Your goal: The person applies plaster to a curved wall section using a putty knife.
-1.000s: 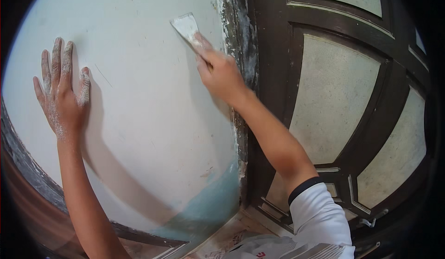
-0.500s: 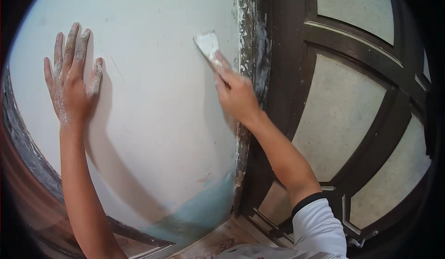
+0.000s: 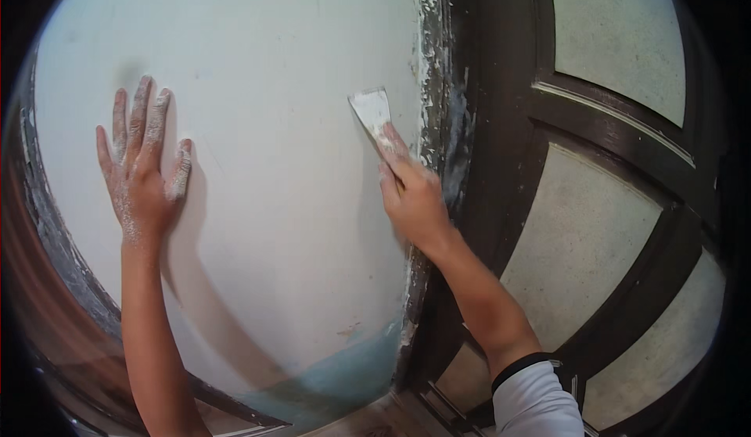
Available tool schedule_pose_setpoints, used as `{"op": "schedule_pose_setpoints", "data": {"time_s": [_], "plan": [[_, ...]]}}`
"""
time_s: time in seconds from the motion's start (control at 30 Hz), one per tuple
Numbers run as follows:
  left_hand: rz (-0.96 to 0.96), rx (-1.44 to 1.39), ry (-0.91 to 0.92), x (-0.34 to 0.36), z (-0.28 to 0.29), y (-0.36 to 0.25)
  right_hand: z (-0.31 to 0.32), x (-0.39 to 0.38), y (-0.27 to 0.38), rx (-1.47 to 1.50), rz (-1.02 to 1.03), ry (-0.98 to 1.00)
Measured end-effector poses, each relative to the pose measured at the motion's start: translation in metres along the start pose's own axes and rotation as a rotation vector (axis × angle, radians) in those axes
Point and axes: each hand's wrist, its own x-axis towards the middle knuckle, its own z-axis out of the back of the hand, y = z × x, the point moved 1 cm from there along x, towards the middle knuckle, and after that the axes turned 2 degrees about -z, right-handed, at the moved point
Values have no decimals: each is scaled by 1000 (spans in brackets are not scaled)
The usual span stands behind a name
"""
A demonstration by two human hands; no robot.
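Note:
Fingers spread and dusted with white powder, my left hand (image 3: 145, 183) lies flat on the pale wall (image 3: 274, 179). My right hand (image 3: 411, 202) grips a putty knife (image 3: 370, 108) by its handle. The knife's broad blade, coated white, is at the wall surface a little left of a vertical edge strip (image 3: 429, 69) with flaking white and dark paint. Shadows of both forearms fall on the wall, and a bluish patch (image 3: 321, 382) shows low on it.
A dark brown door (image 3: 606, 116) with pale speckled panels fills the right side, beside the flaking strip. Along the far left, curving in the lens, runs a worn frame (image 3: 59, 249) next to reddish-brown woodwork (image 3: 35, 280).
The view has shifted, so the wall's edge sits farther right. The putty knife and my right hand appear progressively lower. My left hand rose slightly, then came lower, still spread on the wall.

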Motion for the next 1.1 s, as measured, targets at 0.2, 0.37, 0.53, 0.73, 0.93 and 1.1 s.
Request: {"op": "schedule_pose_setpoints", "data": {"time_s": [0.2,0.37,0.53,0.73,0.93,1.1], "plan": [[-34,14,-23,0,-2,8,3,29,-5,127,-27,13],[-52,43,19,6,-4,6,-7,-46,-4,13,-85,62],[-150,77,65,39,1,8,-10,-44,-6,-94,-24,9],[-99,141,13,44,-8,3,-23,-49,-13,-55,-34,-74],[-83,125,-19,44,-7,-3,-35,-125,-21,-18,-24,-38],[-91,146,-34,43,-20,7,-31,-55,11,-27,-214,15]]}}
